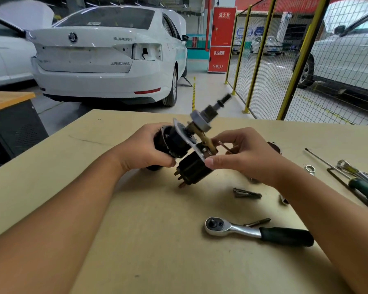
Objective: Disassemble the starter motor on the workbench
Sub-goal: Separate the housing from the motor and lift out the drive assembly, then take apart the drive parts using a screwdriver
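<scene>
The starter motor (179, 143) is lifted above the workbench (136, 230), tilted, with its shaft and pinion gear (210, 112) pointing up and away. My left hand (145, 149) grips the black motor body from the left. The black solenoid (194, 168) hangs below a silver plate, terminals pointing down. My right hand (240, 153) pinches the plate's edge and the brass shift fork (207, 143) between thumb and fingers.
On the bench at right lie a ratchet wrench (257, 231), two long bolts (248, 193), a small bit (257, 222), a socket (310, 169), a green-handled screwdriver (365, 189) and wrenches (353, 169). A dark round part (274, 146) sits behind my right hand. Cars and a yellow mesh fence stand beyond.
</scene>
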A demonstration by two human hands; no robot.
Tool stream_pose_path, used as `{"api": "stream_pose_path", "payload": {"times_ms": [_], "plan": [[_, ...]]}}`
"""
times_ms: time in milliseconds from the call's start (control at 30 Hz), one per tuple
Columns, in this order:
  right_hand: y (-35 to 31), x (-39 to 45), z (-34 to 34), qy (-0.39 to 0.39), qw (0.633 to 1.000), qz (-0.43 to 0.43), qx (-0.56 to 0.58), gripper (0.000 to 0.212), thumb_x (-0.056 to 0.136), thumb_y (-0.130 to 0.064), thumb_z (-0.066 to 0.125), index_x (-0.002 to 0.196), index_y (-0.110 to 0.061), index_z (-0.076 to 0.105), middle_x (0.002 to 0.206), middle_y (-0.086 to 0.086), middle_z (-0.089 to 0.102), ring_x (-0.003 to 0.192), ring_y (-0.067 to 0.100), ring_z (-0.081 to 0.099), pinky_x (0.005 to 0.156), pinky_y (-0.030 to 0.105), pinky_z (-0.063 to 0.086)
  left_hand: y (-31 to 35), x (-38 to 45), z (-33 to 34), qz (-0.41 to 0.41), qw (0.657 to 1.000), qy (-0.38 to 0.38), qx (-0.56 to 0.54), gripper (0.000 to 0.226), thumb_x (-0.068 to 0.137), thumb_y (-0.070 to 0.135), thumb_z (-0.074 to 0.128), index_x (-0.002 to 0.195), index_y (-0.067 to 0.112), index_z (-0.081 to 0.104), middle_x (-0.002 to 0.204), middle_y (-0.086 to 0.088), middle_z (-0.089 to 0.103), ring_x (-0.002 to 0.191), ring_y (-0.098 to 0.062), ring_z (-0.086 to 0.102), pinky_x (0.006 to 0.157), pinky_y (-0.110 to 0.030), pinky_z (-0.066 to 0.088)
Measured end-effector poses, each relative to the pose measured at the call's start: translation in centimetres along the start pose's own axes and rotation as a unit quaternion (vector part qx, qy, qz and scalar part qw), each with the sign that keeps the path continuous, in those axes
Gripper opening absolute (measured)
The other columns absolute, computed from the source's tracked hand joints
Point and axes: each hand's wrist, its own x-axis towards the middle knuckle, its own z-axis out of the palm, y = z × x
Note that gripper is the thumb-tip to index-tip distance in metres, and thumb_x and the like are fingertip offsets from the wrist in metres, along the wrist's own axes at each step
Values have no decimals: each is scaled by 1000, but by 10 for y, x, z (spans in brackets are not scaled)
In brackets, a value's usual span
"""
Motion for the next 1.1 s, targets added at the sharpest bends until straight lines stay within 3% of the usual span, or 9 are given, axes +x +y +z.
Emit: {"api": "stream_pose_path", "payload": {"times_ms": [67, 167, 233, 433, 600, 700, 800, 900, 1100], "plan": [[4, -1, -1, -29, 998, 23, -58, 32, 72, -46, 87, 85, -18, 79, 73, -8, 68, 67, 3, 59, 63, 26, 44, -1, 1, 0, 0, 999, -1, 36, 52, 57, 5, 76, 106, 23, 71, 96, -15, 68, 83, -21, 67, 73, -38, 53], [8, -3, -2, -80, 990, 53, -99, 37, 77, -42, 85, 72, -8, 73, 61, 6, 55, 57, 8, 47, 55, 25, 33, -3, 3, -1, 8, 998, 5, 54, 54, 57, 8, 76, 107, 25, 72, 99, -5, 72, 94, -17, 70, 82, -36, 55], [8, -5, -6, -89, 990, 76, -82, 42, 76, -43, 86, 63, -8, 67, 54, 2, 46, 51, 9, 42, 51, 23, 31, -5, 2, -4, 4, 999, 14, 52, 56, 56, 10, 79, 109, 25, 72, 101, 1, 75, 100, -15, 72, 87, -31, 57], [1, -3, -11, -62, 994, 56, -72, 39, 74, -51, 82, 96, -19, 78, 82, 5, 72, 74, 13, 64, 71, 36, 50, -10, 0, -9, -6, 998, 63, 24, 54, 55, 13, 86, 104, 31, 74, 98, 3, 76, 92, -12, 72, 76, -24, 58], [1, 0, -10, -56, 991, 54, -105, 31, 84, -46, 76, 91, -17, 78, 80, 17, 66, 65, 14, 53, 63, 35, 40, -12, -3, -11, -5, 999, 48, 5, 57, 56, 11, 89, 108, 30, 75, 102, 3, 77, 96, -8, 72, 78, -18, 54], [1, 2, -9, -25, 992, 52, -112, 22, 85, -41, 76, 89, -20, 78, 80, 11, 70, 73, 24, 63, 68, 41, 51, -11, -5, -12, 26, 998, 37, 31, 62, 56, 5, 86, 113, 27, 73, 107, 3, 75, 102, -9, 71, 83, -19, 54], [0, 5, -6, 33, 995, 28, -92, 10, 85, -32, 78, 86, -22, 78, 79, 1, 74, 81, 23, 69, 80, 50, 57, -11, -4, -9, 58, 995, 42, 69, 65, 56, -4, 85, 113, 26, 73, 107, 1, 74, 104, -12, 70, 88, -28, 55], [-3, 8, -4, 67, 995, -3, -71, 6, 85, -28, 78, 83, -23, 77, 75, -3, 73, 77, 19, 69, 78, 48, 58, -12, -2, -6, 84, 989, 52, 108, 63, 58, -3, 86, 114, 23, 72, 106, 3, 73, 105, -10, 68, 93, -27, 53], [-4, 9, -4, 77, 994, -21, -72, 5, 85, -30, 78, 82, -26, 77, 73, -7, 71, 71, 13, 65, 71, 45, 56, -15, -4, 0, 152, 905, 109, 382, 59, 70, 24, 86, 126, 29, 67, 120, 10, 68, 111, -23, 58, 100, -45, 44]]}}
